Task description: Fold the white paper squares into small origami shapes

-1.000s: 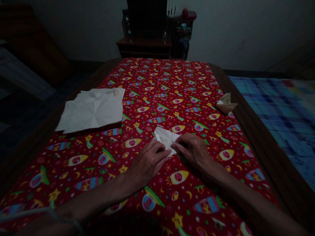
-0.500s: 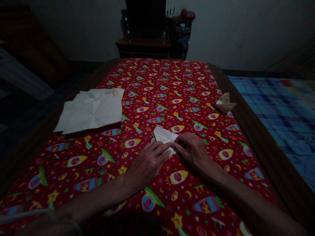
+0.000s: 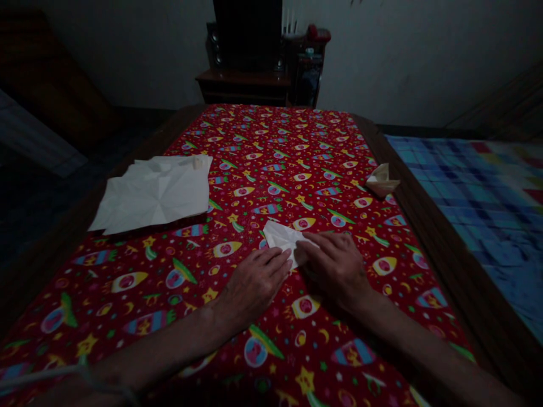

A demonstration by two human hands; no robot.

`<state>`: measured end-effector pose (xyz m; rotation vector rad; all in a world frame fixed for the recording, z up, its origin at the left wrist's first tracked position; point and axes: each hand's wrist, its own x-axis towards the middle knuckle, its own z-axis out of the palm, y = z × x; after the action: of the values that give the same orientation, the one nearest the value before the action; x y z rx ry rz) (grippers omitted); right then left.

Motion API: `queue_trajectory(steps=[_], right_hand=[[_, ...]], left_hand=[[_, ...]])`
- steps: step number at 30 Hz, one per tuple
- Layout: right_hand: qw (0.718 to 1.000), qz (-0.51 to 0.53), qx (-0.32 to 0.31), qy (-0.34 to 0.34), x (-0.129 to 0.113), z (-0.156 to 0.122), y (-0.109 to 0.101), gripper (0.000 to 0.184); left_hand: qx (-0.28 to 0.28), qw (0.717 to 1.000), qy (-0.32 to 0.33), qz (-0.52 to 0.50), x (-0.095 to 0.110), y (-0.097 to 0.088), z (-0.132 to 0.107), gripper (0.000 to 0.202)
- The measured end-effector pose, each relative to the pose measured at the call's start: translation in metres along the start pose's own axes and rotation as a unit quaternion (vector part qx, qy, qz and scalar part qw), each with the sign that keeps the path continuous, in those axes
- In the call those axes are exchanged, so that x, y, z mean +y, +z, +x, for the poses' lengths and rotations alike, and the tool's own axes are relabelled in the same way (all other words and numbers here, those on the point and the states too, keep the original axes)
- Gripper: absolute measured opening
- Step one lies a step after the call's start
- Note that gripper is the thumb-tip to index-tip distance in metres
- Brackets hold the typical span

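A small piece of folded white paper (image 3: 280, 233) lies on the red tablecloth, its pointed end away from me. My left hand (image 3: 258, 280) holds its near left edge down, fingers closed together on it. At its right side, my right hand (image 3: 339, 263) grips the paper between curled fingers and thumb, which partly hide the folds. Farther left lies a stack of creased white paper sheets (image 3: 156, 195), with a small light-coloured piece (image 3: 197, 163) on its far corner. A folded paper shape (image 3: 382, 181) with raised points sits near the table's right edge.
The tablecloth (image 3: 263, 181) with rocket prints covers the table, whose dark wooden border (image 3: 407, 215) shows at both sides. Beyond its far end are a wooden stand (image 3: 244, 79) and a dark screen (image 3: 248, 31). Blue checked cloth (image 3: 458, 186) lies to the right.
My right hand has shifted slightly right, away from the left fingertips, uncovering more of the paper's middle. The left hand stays on the near left edge. The view has tilted slightly.
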<state>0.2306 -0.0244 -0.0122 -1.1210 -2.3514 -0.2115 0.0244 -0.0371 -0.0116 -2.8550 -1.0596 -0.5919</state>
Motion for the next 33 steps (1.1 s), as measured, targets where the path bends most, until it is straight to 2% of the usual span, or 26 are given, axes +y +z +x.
queue_trajectory(steps=[2,3,6,8,14,20,23,28,33], right_hand=[[0.995,0.021,-0.060,-0.081,-0.010,-0.015,-0.006,0.035],[0.992,0.016,-0.092,-0.090,-0.014,-0.023,-0.009,0.039],[0.984,0.010,-0.167,-0.066,-0.022,-0.038,-0.014,0.052],[0.980,0.021,-0.187,-0.061,-0.022,-0.041,-0.016,0.057],[0.985,0.041,-0.165,-0.042,-0.014,-0.036,-0.015,0.055],[0.991,0.005,-0.137,-0.012,-0.006,-0.036,-0.018,0.041],[0.992,-0.007,-0.124,-0.003,-0.011,-0.032,-0.018,0.039],[0.994,0.014,-0.108,-0.027,-0.025,-0.020,-0.009,0.039],[0.995,0.011,-0.091,-0.024,-0.020,-0.023,-0.012,0.034]], left_hand=[[-0.002,1.000,0.008,0.018,0.000,0.000,0.000,0.026],[-0.005,1.000,0.014,0.025,0.000,0.000,0.000,0.026],[-0.010,0.999,0.026,0.039,0.000,0.001,-0.001,0.028],[-0.008,0.999,0.024,0.042,0.000,0.001,-0.001,0.029],[-0.010,0.999,0.024,0.038,0.000,0.002,-0.002,0.029],[-0.005,0.999,0.025,0.036,0.000,0.003,-0.002,0.027],[-0.007,0.998,0.034,0.043,0.000,0.002,-0.002,0.028],[-0.015,0.997,0.059,0.053,-0.001,-0.001,-0.001,0.033],[-0.016,0.997,0.053,0.048,-0.002,0.001,-0.001,0.031]])
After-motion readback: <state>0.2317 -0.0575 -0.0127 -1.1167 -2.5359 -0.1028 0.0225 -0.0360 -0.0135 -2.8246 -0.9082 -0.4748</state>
